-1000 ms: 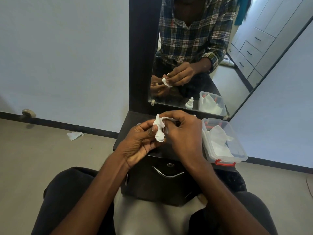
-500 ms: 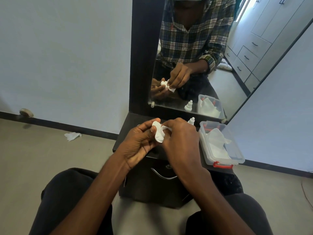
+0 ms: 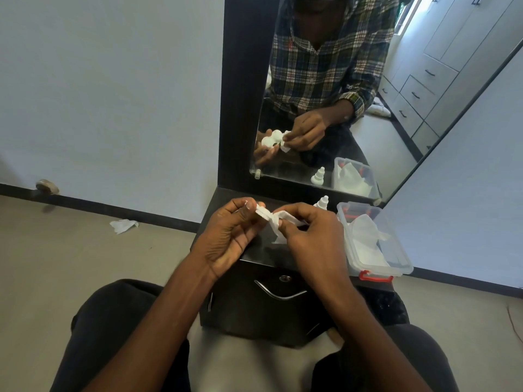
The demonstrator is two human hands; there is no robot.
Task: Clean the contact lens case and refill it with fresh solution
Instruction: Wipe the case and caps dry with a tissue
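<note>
- Mirror (image 3: 353, 89): upright behind the worktop; reflects both hands from the far side and shows a white two-cup case in the reflected grip, cups side by side, tissue pressed against the cup nearer the wiping hand.
- Worktop (image 3: 254, 250): dark cabinet top, directly below the hands.
- Box (image 3: 396, 267): clear plastic with red latch, at the right edge of the worktop, holding loose white tissue; nearer the right hand than the left.
- Left hand (image 3: 229, 236): palm turned up and inward, thumb and fingertips pinching the left end of the case; fingers curled round it.
- Right hand (image 3: 314, 241): back toward the camera, fingers bunched and pinching a tissue (image 3: 276, 226) against the case; a tail of tissue hangs below.
- Case (image 3: 261, 213): held in the air above the worktop, between the two hands; mostly hidden in the direct view by tissue and fingers. Long axis roughly left to right, from the left thumb toward the right fingertips.
- Bottle (image 3: 322, 201): small white dropper, upright on the worktop just behind the right hand and left of the box; only the top visible. Likely reached most easily by the right hand once wiping ends, with the case kept level in the left.
</note>
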